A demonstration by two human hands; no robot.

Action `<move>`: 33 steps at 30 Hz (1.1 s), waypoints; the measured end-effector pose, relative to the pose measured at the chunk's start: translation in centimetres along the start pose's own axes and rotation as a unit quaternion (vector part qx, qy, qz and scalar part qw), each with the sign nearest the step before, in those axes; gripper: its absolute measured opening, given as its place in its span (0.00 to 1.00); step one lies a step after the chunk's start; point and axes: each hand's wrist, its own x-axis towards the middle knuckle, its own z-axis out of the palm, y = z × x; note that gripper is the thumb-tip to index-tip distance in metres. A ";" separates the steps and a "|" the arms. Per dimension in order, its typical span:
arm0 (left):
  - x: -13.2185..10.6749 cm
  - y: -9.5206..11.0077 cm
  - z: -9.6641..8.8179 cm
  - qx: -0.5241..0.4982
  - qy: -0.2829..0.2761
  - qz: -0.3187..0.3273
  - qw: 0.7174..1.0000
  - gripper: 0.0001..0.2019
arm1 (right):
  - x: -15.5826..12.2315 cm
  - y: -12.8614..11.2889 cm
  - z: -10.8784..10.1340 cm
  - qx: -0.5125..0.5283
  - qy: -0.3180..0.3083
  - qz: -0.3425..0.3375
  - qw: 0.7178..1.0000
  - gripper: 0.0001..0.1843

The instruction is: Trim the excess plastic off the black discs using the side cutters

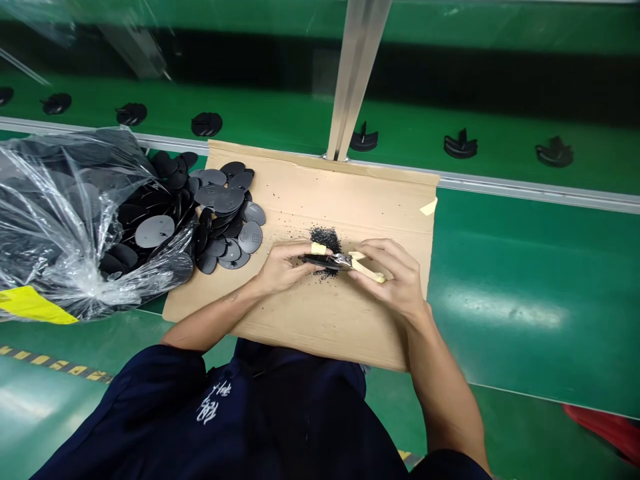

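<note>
Between the fingers of my left hand [287,267] is a round black plastic disc [315,261], seen nearly edge-on. Yellow tape wraps one finger of that hand. My right hand [395,273] is closed around the pale yellow handles of a pair of cutting pliers [367,268]. The metal jaws meet the disc's right edge; whether they are closed on it I cannot tell. Under both hands lies a heap of small black trimmings [326,237] on a cardboard sheet [300,320].
Loose black discs [227,200] are piled on the cardboard's left side. Beside them, a clear plastic bag [75,220] full of discs lies open. Behind a metal rail, black parts [461,144] sit spaced along a green surface. A metal post [350,100] stands at the cardboard's far edge.
</note>
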 end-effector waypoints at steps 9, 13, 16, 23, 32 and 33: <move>0.0 0.0 0.1 0.005 0.001 0.010 1.000 0.10 | -0.3 0.6 0.3 -0.071 0.006 -0.048 0.996 0.21; 0.1 0.1 0.0 0.031 0.000 0.014 0.999 0.10 | -0.6 0.7 0.5 -0.119 0.013 -0.068 0.990 0.20; 0.2 0.1 0.0 0.039 0.002 0.027 0.999 0.09 | -0.6 0.7 0.6 -0.146 0.013 -0.082 0.986 0.19; -0.1 0.0 0.1 0.034 0.026 0.047 0.998 0.11 | -0.4 0.5 0.7 -0.152 0.021 -0.099 0.983 0.20; -0.3 0.1 0.3 0.042 0.033 0.064 0.997 0.11 | -0.2 0.2 0.5 -0.114 0.015 -0.105 0.988 0.19; -0.3 0.1 0.3 0.038 0.035 0.070 0.996 0.11 | -0.2 0.2 0.4 -0.113 0.014 -0.108 0.988 0.19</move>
